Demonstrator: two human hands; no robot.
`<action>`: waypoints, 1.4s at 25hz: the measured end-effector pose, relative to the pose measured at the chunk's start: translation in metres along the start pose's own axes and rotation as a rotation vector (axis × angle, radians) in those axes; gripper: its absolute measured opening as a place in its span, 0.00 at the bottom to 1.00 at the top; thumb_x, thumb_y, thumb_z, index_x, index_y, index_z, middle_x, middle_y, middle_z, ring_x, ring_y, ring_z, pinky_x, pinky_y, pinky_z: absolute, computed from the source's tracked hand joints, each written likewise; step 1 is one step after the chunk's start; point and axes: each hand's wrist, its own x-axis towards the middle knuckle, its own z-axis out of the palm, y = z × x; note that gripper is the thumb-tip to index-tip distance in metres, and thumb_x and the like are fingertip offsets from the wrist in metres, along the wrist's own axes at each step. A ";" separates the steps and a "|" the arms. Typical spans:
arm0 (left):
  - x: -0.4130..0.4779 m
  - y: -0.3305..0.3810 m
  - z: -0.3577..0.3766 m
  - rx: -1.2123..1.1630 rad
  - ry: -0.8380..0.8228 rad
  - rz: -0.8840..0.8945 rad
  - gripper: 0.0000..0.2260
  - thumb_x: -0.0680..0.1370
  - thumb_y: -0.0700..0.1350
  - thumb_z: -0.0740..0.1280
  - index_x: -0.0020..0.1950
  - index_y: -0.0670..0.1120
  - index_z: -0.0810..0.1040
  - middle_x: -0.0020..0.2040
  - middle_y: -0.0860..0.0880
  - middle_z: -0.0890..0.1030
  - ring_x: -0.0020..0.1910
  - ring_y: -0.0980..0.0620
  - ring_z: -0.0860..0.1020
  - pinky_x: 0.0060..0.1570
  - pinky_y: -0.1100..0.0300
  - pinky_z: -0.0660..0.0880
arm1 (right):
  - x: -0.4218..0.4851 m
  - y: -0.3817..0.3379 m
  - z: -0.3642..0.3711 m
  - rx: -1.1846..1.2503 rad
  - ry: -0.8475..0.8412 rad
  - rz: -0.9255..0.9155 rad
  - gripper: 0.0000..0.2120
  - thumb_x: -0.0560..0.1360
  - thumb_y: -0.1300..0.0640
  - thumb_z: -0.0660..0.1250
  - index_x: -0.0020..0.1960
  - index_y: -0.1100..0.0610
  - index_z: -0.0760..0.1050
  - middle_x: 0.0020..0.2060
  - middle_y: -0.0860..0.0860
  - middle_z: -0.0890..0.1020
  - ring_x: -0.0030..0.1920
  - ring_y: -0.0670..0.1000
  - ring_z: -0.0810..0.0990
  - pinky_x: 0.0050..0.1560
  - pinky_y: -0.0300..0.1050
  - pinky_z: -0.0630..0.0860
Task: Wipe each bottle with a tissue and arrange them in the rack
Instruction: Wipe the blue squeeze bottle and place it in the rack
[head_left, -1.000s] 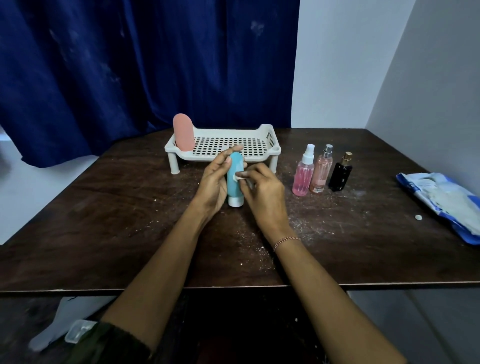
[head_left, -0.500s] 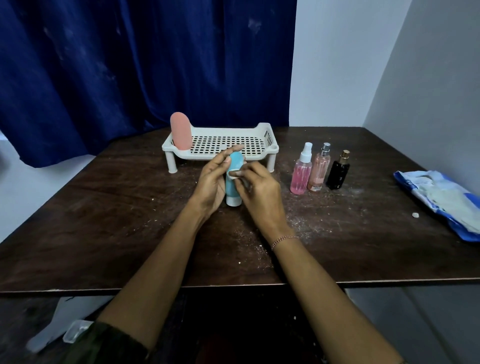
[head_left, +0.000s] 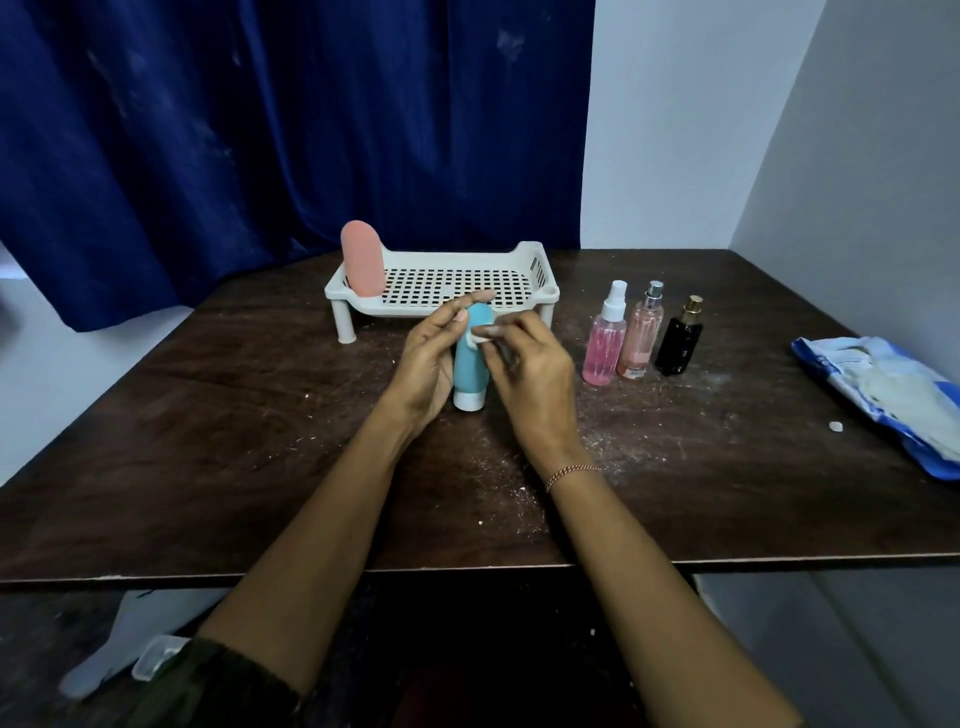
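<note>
Worktop (head_left: 208, 441) was dark, scuffed and dusted with white flecks. White perforated rack (head_left: 395, 307) sat back-centre, with the pink bottle (head_left: 362, 258) upright at its left end, so one was racked. Blue tissue pack (head_left: 883, 395) lay at the far right edge, well apart from the work. My left hand (head_left: 428, 358) was clasped on the teal bottle (head_left: 469, 369), thumb on the near face and fingers up the back. The bottle stood cap-down just in front of the rack; I couldn't tell if the white cap was touching the worktop or just off it. My right hand (head_left: 530, 374) pinched a small wad of tissue (head_left: 475, 338) against the bottle's upper end. Three more stood upright in a close row right of the rack: pink spray bottle (head_left: 604, 343), rose spray bottle (head_left: 640, 332), black bottle (head_left: 679, 343). Handling call: the teal one looked like a soft plastic tube, light and smooth-skinned, so it would likely dent or slip under a hard squeeze. Best to wrap it mid-body and use the firm cap end as the base. The sprays looked rigid, the rose and black possibly glass, and were tall, narrow-footed and tippy. I'd take them round the body below the shoulder, never by the nozzle. The tissue was flimsy and probably shedding, judging by the flecks. Step in hand was wiping bottle two of five.
</note>
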 end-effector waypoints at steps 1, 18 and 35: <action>-0.001 0.000 0.001 -0.005 0.009 -0.004 0.12 0.81 0.36 0.53 0.59 0.40 0.74 0.53 0.48 0.79 0.50 0.57 0.78 0.51 0.65 0.75 | 0.001 0.001 -0.002 -0.044 0.027 0.038 0.06 0.72 0.61 0.69 0.48 0.62 0.80 0.45 0.52 0.80 0.44 0.50 0.79 0.44 0.46 0.79; -0.002 0.003 0.002 0.031 -0.013 0.019 0.13 0.80 0.36 0.54 0.54 0.42 0.78 0.51 0.53 0.83 0.51 0.58 0.79 0.51 0.65 0.76 | 0.003 0.002 -0.001 0.068 0.034 0.007 0.06 0.72 0.65 0.69 0.48 0.66 0.79 0.45 0.56 0.79 0.45 0.52 0.79 0.48 0.47 0.79; -0.001 0.001 0.004 0.166 0.059 0.041 0.14 0.82 0.37 0.51 0.50 0.42 0.76 0.42 0.54 0.84 0.44 0.60 0.80 0.46 0.67 0.76 | 0.002 0.000 -0.003 0.036 0.066 0.017 0.07 0.72 0.64 0.70 0.49 0.65 0.79 0.46 0.56 0.79 0.46 0.51 0.79 0.49 0.43 0.78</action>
